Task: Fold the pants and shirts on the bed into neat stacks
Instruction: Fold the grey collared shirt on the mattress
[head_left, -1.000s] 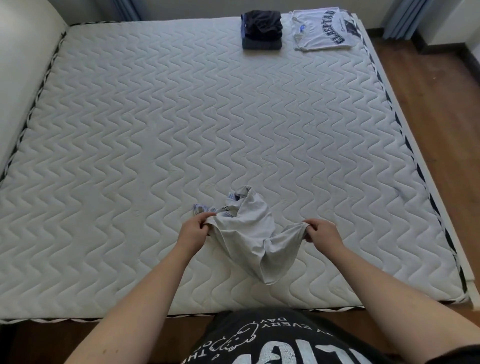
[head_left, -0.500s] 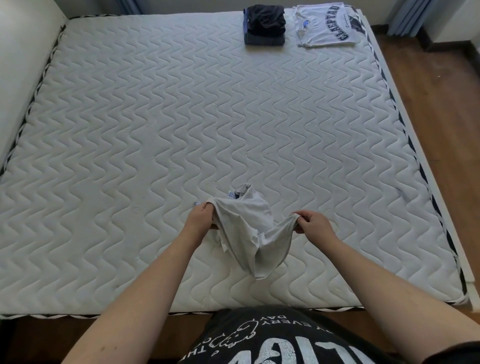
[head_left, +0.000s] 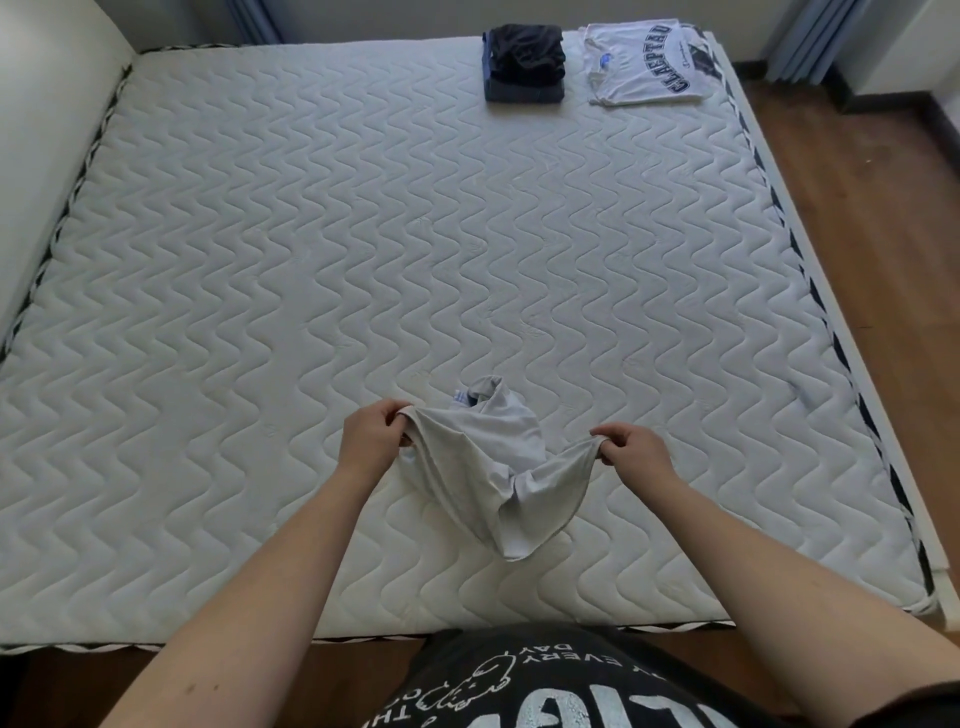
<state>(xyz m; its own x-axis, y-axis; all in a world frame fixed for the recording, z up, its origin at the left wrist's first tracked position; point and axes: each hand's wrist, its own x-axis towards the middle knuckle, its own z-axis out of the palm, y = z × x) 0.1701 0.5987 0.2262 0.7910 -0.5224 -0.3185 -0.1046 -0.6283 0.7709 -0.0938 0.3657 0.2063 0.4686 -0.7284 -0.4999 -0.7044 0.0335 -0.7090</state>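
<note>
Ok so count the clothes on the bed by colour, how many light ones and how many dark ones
Light: 2, the grey garment held by both hands, and the white lettered shirt folded at the far edge.
Dark: 1 folded stack; its pieces cannot be counted apart.
Total: 3.

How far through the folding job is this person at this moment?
Done: a dark folded stack and a folded white shirt lie side by side at the far end of the mattress. In hand: a crumpled grey garment, its edge gripped by the left hand and right hand. Left: spreading it, folding it and adding it to a stack. No other loose clothes show.
</note>
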